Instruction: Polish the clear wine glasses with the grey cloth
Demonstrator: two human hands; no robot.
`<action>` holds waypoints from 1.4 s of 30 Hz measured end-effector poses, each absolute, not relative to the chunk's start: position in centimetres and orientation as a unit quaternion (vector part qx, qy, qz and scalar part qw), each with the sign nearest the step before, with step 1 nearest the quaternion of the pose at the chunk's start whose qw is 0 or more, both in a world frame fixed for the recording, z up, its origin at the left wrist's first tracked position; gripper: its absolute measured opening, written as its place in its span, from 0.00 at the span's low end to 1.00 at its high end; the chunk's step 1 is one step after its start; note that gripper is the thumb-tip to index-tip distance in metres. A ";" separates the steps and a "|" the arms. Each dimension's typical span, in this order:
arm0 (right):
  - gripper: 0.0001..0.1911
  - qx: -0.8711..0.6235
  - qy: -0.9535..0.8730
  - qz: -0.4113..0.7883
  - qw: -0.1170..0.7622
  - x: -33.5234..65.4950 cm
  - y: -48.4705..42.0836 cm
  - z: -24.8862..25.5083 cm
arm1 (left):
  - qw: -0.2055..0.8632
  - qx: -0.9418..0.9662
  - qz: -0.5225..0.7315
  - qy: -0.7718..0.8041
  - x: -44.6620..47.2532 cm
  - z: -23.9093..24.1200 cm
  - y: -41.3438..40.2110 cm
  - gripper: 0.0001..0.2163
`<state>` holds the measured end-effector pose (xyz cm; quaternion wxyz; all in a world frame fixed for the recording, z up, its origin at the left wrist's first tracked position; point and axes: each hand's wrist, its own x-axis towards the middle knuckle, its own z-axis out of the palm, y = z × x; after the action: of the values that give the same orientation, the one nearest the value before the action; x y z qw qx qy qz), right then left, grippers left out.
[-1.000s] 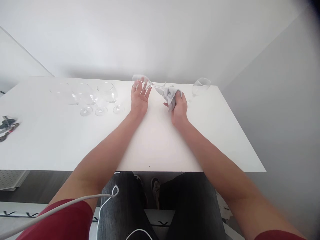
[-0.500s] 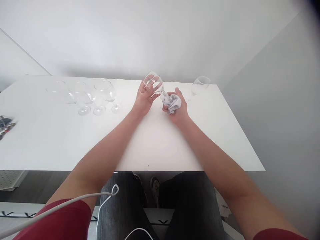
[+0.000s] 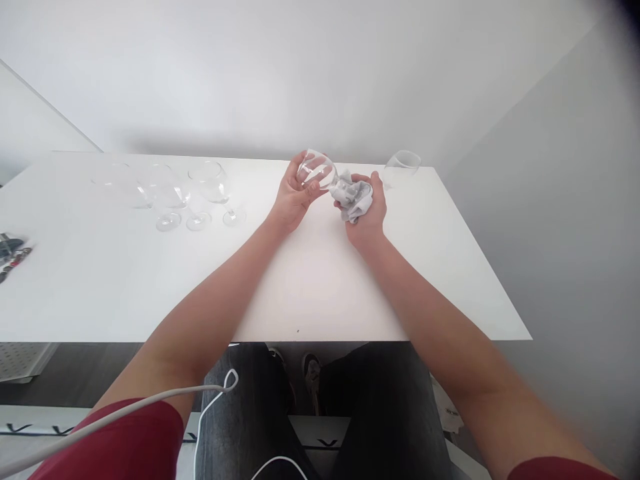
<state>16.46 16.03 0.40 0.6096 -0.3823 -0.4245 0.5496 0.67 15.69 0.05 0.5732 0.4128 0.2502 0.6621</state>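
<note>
A clear wine glass is tilted over the back of the table, its rim up to the left and its stem side to the right. The fingers of my left hand are wrapped around its bowl. My right hand is closed on a crumpled light grey cloth, which is bunched around the stem end. Stem and foot are hidden in the cloth. Just behind my right hand stands another wine glass, its lower part covered by the hand.
Several wine glasses stand in a row at the left of the white table, among them a near one. Small dark objects lie at the far left edge. A white cable crosses my left arm. Walls rise behind and right.
Both hands have moved a little to the right with the glass and cloth. The glass now lies flatter, and the cloth has shifted around the stem end.
</note>
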 end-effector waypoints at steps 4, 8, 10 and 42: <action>0.30 -0.376 -0.390 0.610 0.578 16.8 16.3 0.0 | 0.578 0.437 0.639 0.258 0.5 0.1 15.7 0.29; 0.31 -0.379 -0.404 0.636 0.537 16.4 15.9 0.1 | 0.567 0.433 0.649 0.264 0.2 0.3 15.7 0.25; 0.31 -0.390 -0.407 0.618 0.549 16.1 15.7 0.2 | 0.559 0.415 0.666 0.268 0.1 0.4 15.7 0.23; 0.16 -0.485 -0.779 0.184 0.353 15.8 13.6 0.9 | 0.476 0.456 0.691 0.296 0.0 -0.4 15.9 0.19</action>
<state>15.83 13.64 0.87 0.3527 -0.4852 -0.7786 0.1842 0.04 15.94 -0.42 0.4761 0.4564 0.2957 0.6911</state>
